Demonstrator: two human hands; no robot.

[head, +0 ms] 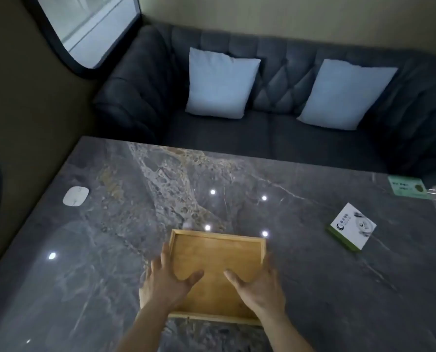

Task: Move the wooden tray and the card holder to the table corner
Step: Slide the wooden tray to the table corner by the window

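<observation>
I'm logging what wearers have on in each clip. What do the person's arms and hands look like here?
Both hands, left and right, are bare: no gloves, and no rings or watch that I can see. The forearms are uncovered too, with no sleeves in view.

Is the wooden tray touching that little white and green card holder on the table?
Apart. The head view shows bare table between the wooden tray and the card holder off to its right.

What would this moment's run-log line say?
left hand: on wooden tray left edge | right hand: on right edge | card holder: untouched, right | table
</observation>
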